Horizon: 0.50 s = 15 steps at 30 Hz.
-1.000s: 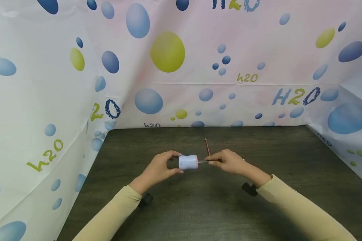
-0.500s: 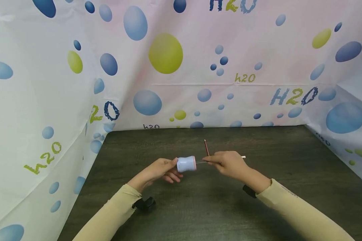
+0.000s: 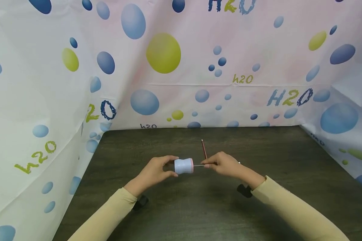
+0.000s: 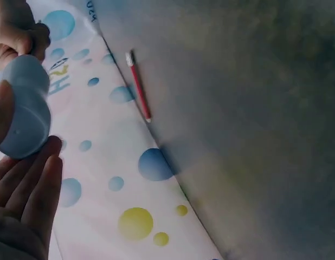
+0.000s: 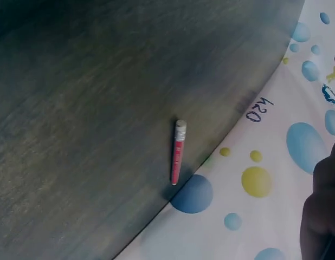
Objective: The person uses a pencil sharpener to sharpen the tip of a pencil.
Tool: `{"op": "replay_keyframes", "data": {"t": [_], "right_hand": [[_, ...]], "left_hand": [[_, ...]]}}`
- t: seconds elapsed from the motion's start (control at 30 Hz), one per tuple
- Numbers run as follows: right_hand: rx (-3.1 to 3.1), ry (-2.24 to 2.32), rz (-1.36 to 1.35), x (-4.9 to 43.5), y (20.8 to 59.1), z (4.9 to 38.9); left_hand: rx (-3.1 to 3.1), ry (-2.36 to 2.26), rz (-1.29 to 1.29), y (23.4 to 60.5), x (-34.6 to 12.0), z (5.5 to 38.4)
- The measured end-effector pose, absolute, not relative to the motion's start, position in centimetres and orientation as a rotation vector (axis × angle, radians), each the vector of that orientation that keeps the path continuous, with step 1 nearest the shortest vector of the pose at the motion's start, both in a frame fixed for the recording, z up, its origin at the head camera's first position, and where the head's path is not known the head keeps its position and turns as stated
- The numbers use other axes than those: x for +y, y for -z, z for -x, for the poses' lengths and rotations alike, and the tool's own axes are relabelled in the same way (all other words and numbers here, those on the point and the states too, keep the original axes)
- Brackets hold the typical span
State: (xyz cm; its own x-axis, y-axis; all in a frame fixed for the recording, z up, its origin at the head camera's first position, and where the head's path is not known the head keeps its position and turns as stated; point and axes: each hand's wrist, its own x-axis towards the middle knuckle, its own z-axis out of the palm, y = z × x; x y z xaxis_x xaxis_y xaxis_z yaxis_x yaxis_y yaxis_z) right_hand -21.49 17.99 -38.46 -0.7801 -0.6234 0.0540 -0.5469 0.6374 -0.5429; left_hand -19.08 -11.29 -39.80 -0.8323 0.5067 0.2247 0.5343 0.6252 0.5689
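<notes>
In the head view my left hand (image 3: 155, 172) grips the left end of a pale blue, waisted pencil sharpener (image 3: 183, 166) with a pink rim. Thumb and fingers lie on opposite sides of it. My right hand (image 3: 224, 164) pinches a thin grey pencil (image 3: 198, 165) whose end meets the pink rim; its tip is hidden inside. The pencil's pale other end shows behind the right hand. In the left wrist view the sharpener (image 4: 27, 111) is between thumb and fingers, the right hand just beyond. Dark right-hand fingers (image 5: 322, 206) edge into the right wrist view.
A red pencil (image 3: 203, 148) with a white eraser end lies on the dark wooden table (image 3: 181, 211), just beyond the right hand. A white sheet (image 3: 193, 77) printed with blue and green dots rises along the table's back and sides.
My left hand turned round the sharpener, its thumb coming over the top, then turned back to grip it from both sides. The right hand keeps hold of the grey pencil.
</notes>
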Motion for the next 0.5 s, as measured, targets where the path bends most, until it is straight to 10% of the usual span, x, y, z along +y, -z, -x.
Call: {"op": "replay_keyframes", "data": {"t": [0.5], "right_hand": [[3.065, 0.694, 1.311, 18.4, 39.2, 21.7]], "left_hand": [[-2.907, 2.074, 0.461, 40.3, -12.2, 20.8]]}}
